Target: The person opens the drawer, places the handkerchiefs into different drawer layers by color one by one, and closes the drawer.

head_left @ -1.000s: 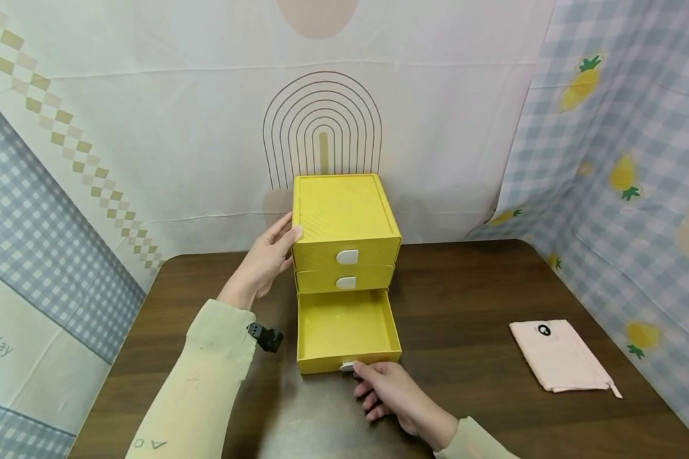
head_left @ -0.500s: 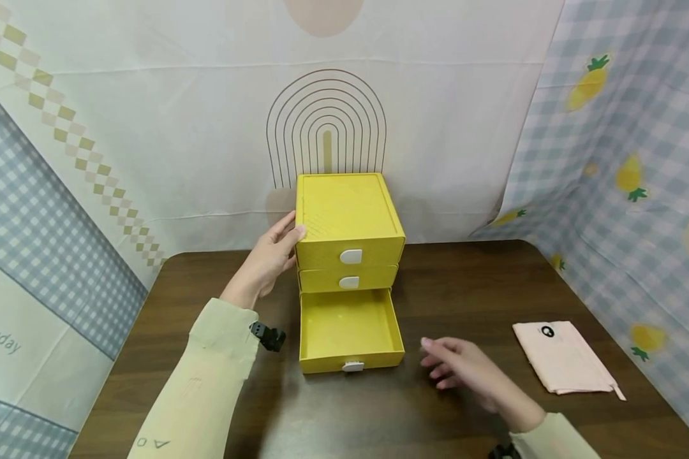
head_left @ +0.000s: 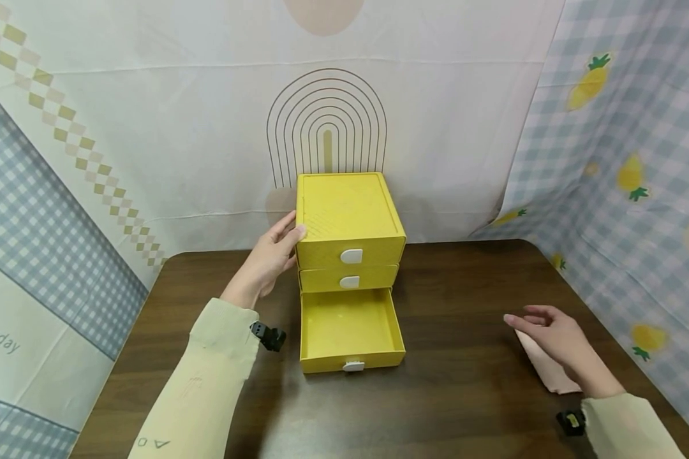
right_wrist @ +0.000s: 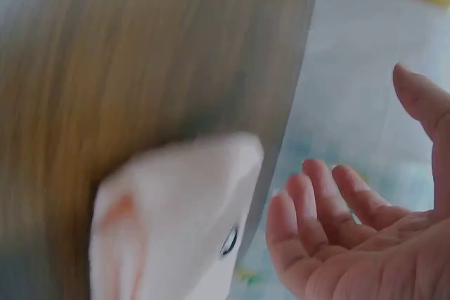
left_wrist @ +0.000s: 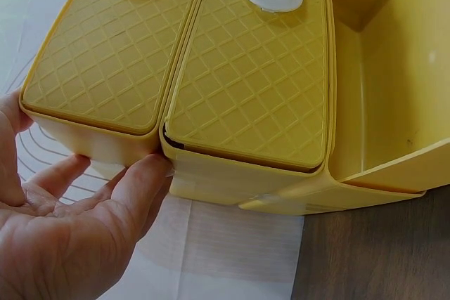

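Note:
A yellow three-tier drawer unit (head_left: 347, 207) stands at the back middle of the table. Its bottom drawer (head_left: 344, 322) is pulled out, with bare yellow floor showing inside. Against the unit's left side rests my left hand (head_left: 266, 261), thumb at the top front corner and fingers spread along the side wall. At the right, my right hand (head_left: 559, 338) hovers over a folded pale pink cloth (head_left: 545, 363) and covers much of it. In the right wrist view the cloth (right_wrist: 183, 209) shows a small dark round mark, and the fingers stand apart from it, spread from the thumb.
The upper two drawers are closed, each with a white tab handle (head_left: 351, 256). Behind the dark wooden table (head_left: 453, 408) hangs a pale patterned curtain (head_left: 207, 140). A blue checked curtain with pineapples (head_left: 626, 210) borders the right side.
My right hand has left the bottom drawer's handle and moved right, to above the pink cloth. My left hand stays on the unit, and the bottom drawer remains pulled out.

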`<state>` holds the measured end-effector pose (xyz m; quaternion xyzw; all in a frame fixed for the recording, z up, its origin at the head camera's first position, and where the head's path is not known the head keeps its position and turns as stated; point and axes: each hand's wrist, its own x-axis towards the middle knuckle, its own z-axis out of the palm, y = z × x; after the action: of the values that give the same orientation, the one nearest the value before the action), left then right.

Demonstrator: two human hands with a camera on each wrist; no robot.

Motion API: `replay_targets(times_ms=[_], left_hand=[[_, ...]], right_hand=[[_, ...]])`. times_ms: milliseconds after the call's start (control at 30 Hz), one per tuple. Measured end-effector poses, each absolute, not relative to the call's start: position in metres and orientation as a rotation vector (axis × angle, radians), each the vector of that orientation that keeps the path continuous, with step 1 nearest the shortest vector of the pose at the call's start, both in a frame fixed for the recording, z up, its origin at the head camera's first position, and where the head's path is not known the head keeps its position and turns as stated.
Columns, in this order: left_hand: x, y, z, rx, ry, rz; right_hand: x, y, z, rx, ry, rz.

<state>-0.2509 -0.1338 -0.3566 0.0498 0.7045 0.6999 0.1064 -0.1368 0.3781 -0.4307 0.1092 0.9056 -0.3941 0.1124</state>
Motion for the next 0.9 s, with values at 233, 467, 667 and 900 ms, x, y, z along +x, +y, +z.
replay_targets(times_ms=[233, 467, 667, 900], left_hand=[[-0.251, -0.134, -0.357, 0.151, 2.074, 2.057], [-0.251, -0.134, -0.357, 0.153, 2.071, 2.058], [-0.25, -0.134, -0.357, 0.141, 2.075, 2.055], [-0.25, -0.134, -0.356, 0.143, 2.073, 2.053]], right_hand=[[-0.136, 0.422, -0.439, 0.447, 2.67, -1.079], [-0.138, 0.447, -0.449, 0.536, 2.707, -0.955], [-0.14, 0.455, -0.457, 0.656, 2.728, -0.833], [-0.14, 0.457, -0.463, 0.72, 2.704, -0.779]])
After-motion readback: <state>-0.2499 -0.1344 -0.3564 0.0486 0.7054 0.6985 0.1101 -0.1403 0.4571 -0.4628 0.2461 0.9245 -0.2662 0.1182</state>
